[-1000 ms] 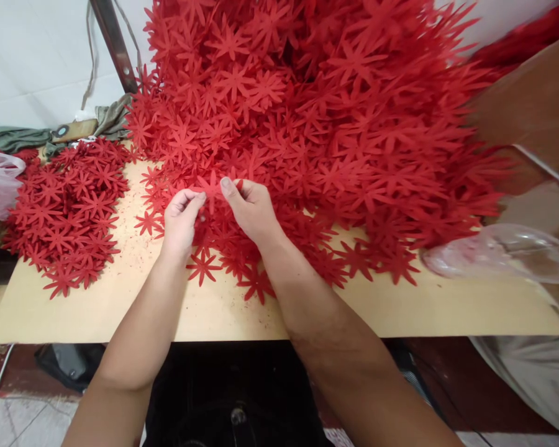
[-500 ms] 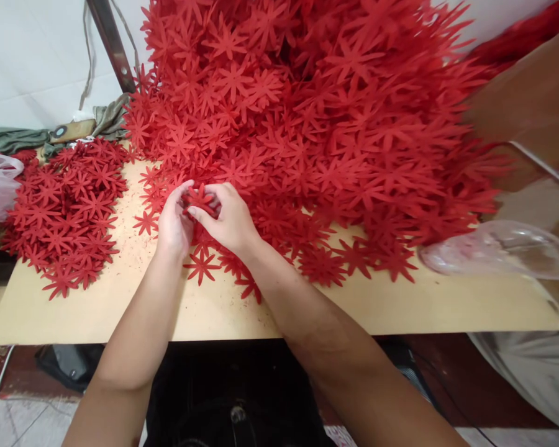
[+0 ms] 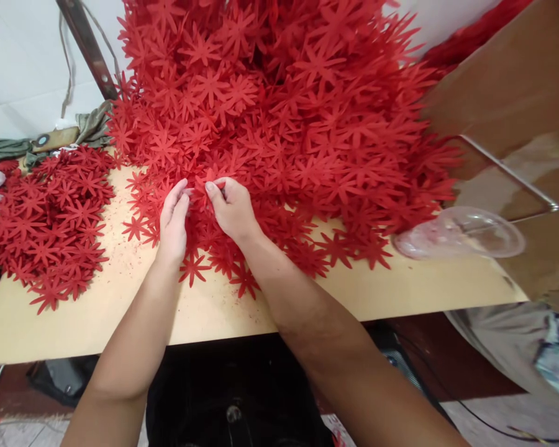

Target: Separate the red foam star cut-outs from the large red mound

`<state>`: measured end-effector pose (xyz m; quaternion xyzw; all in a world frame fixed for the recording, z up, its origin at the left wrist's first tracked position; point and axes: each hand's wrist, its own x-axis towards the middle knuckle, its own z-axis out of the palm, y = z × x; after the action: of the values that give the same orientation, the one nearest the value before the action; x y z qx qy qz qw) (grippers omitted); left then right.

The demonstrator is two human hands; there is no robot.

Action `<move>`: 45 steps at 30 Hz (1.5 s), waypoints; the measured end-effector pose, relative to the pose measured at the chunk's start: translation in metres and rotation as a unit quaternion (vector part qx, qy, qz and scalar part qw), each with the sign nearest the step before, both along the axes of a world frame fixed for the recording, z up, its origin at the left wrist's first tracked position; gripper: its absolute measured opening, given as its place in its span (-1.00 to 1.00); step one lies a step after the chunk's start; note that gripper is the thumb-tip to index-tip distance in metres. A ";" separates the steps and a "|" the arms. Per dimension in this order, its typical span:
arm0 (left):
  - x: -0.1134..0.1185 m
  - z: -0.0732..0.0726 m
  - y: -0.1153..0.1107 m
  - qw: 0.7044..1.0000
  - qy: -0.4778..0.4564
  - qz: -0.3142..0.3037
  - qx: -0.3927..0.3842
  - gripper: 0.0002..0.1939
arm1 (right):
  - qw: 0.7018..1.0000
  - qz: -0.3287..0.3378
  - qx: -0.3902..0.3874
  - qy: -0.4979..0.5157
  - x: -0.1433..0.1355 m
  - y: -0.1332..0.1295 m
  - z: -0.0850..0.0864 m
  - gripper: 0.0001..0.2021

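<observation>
Left hand (image 3: 174,217), right hand (image 3: 233,208) close together, just apart, in front of big pile (image 3: 284,130) of red flower cutouts. Right: thumb and fingers pinch flower (image 3: 203,183). Left: thumb near fingers, grip unclear. Small pile (image 3: 46,223), same cutouts, at left on table (image 3: 428,285). Clear cup (image 3: 461,233) on side, right edge, beside box (image 3: 517,118). Cloth (image 3: 4,150) behind small pile.

The one view comes from a camera worn on the person's head, looking forward and down along the forearms (image 3: 137,329) to both hands (image 3: 173,220), close by and a little left of centre. The tabletop (image 3: 205,316) slants across it, front edge rising rightward; wall (image 3: 13,56) fills the upper left, and floor (image 3: 489,416) shows at the bottom.
</observation>
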<state>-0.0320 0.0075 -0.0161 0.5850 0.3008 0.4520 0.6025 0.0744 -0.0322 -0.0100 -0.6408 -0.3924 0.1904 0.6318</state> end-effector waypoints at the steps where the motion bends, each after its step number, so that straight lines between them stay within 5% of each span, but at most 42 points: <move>1: 0.001 0.002 -0.002 1.000 -0.009 -0.002 0.000 -0.63 | 1.000 -0.003 -0.006 -0.010 0.000 -0.001 0.001 -0.74; 6: 0.007 0.003 -0.009 0.999 -0.032 -0.021 0.008 -0.67 | 1.000 0.014 -0.007 -0.010 -0.001 -0.002 0.000 -0.60; 18: 0.002 0.004 0.005 0.989 -0.101 0.070 -0.086 -0.94 | 0.959 0.247 0.052 0.126 -0.007 0.004 -0.006 -0.69; 26: 0.001 0.006 0.005 0.986 -0.100 0.107 -0.078 -0.97 | 0.976 0.151 -0.011 0.158 -0.005 0.001 0.001 -0.75; 31: -0.006 0.012 0.011 0.979 -0.088 0.137 -0.122 -0.92 | 0.975 0.129 0.027 0.177 0.000 -0.001 0.004 -0.83; 38: -0.007 0.014 0.010 0.979 -0.095 0.030 -0.176 -0.93 | 0.922 0.199 0.009 0.332 -0.001 -0.003 0.003 -0.73; 45: -0.010 0.017 0.008 0.971 -0.080 -0.058 -0.216 -0.93 | 0.897 0.266 0.025 0.352 0.003 -0.005 0.003 -0.57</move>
<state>-0.0417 0.0155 0.0005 0.4191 0.3074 0.3858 0.7623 0.0770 -0.0374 -0.0073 -0.3874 -0.3047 0.5544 0.6706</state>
